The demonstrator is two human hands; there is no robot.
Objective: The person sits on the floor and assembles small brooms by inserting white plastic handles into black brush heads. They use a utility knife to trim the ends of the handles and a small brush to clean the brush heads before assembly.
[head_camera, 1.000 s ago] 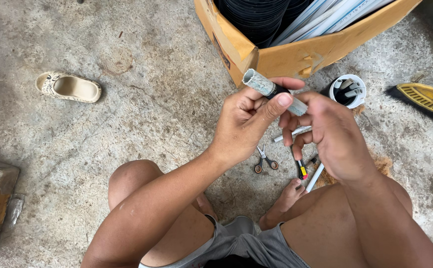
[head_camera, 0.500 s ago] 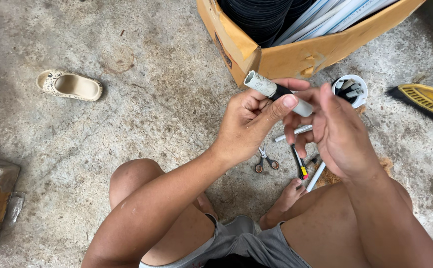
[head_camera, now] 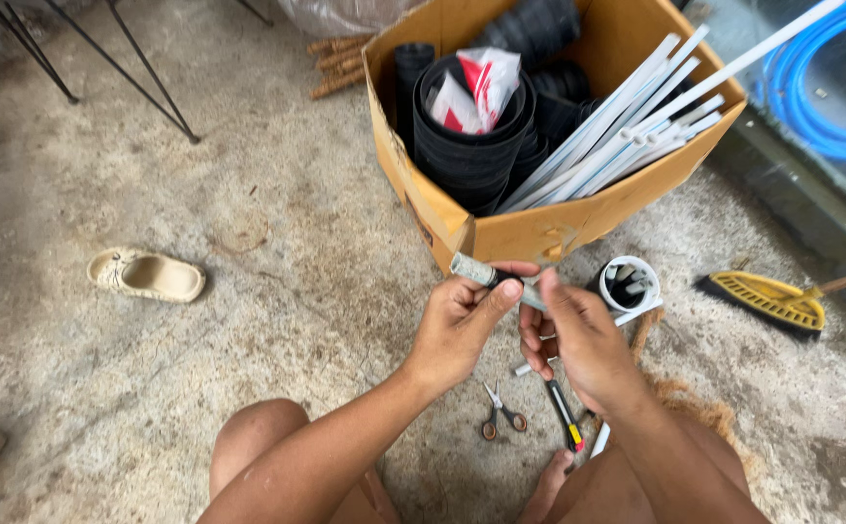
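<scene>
Just in front of the box, both hands meet on a short grey pipe, a smooth round tube with a dark band where the fingers cover it. The left hand wraps it from below, thumb laid along the top, fingers curled tight around it. The right hand grips the pipe's other end, fingers folded narrow, index raised over it. The pipe is tilted, its free pale end pointing up-left, held above the floor.

Below the hands, on the rough concrete floor, lie small scissors with dark loops and a slim cutter, black with yellow and red at its end. Just right of the hands stands a white round cup with dark bits inside. The cardboard box holds stacked black ribbed pots and long white rods leaning out. A yellow brush lies to the right, a beige sandal well off to the left.
</scene>
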